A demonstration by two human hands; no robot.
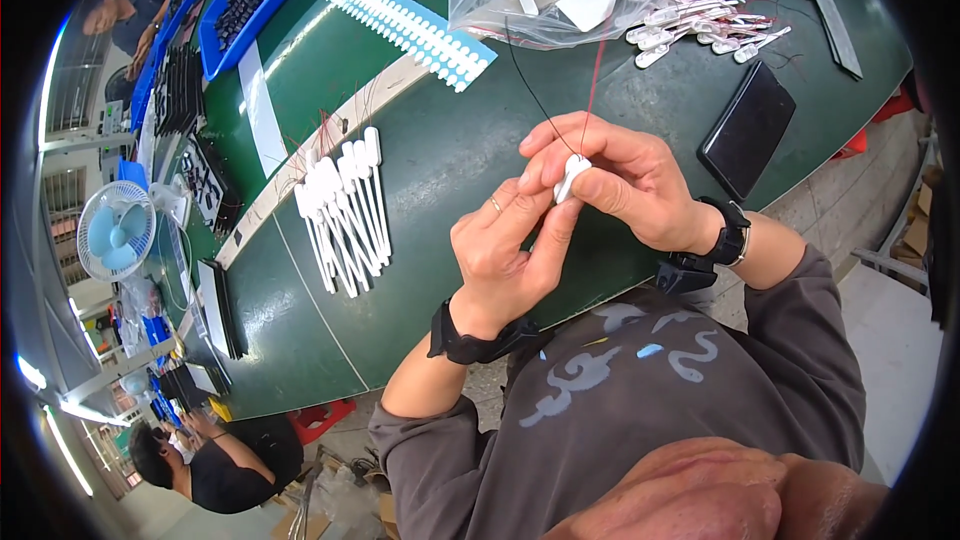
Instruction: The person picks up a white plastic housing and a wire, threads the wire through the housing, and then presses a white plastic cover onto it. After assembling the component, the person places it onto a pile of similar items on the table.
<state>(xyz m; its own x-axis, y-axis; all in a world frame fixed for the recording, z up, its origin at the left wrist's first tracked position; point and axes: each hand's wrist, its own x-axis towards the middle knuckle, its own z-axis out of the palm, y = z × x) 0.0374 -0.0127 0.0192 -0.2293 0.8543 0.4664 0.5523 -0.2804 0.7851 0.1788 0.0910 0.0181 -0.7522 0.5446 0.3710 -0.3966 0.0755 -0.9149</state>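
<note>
Both my hands meet over the near side of the green table, pinching a small white plastic piece (pixel 571 180) that has one black and one red wire running up from it. My left hand (pixel 500 255) grips it from the lower left between thumb and fingers. From the right, my right hand (pixel 640 180) presses its thumb on the top end, with the fingers curled behind. Much of the piece is hidden by fingertips. To the left of my hands lies a bunch of white stick-shaped parts (pixel 340 200) with thin dark and red wires.
A plastic bag (pixel 600 0) with white parts lies beyond my hands, beside wired pieces (pixel 700 30). Right of them rests a black phone-like slab (pixel 748 130). A blue sheet of white stickers (pixel 410 25), a blue tray (pixel 212 40) and a fan (pixel 115 230) are leftward; co-workers sit there.
</note>
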